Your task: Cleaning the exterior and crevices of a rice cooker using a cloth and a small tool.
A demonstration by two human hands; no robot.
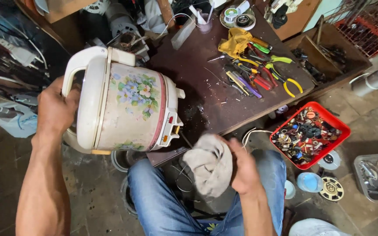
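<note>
Nearest the camera, above my denim-clad lap, my right hand [243,168] grasps a crumpled grey cloth [208,164], fingers closed around its bunched edge. To the left, my left hand [55,109] clenches the rear handle of a cream rice cooker [125,105] with a floral print, holding it tipped on its side just above the near edge of the dark wooden table [202,87]. Right of my knee, a red tray [342,129] holds small parts. Farther back, pliers and screwdrivers [259,72] lie on the table beside a yellow rag [235,41].
</note>
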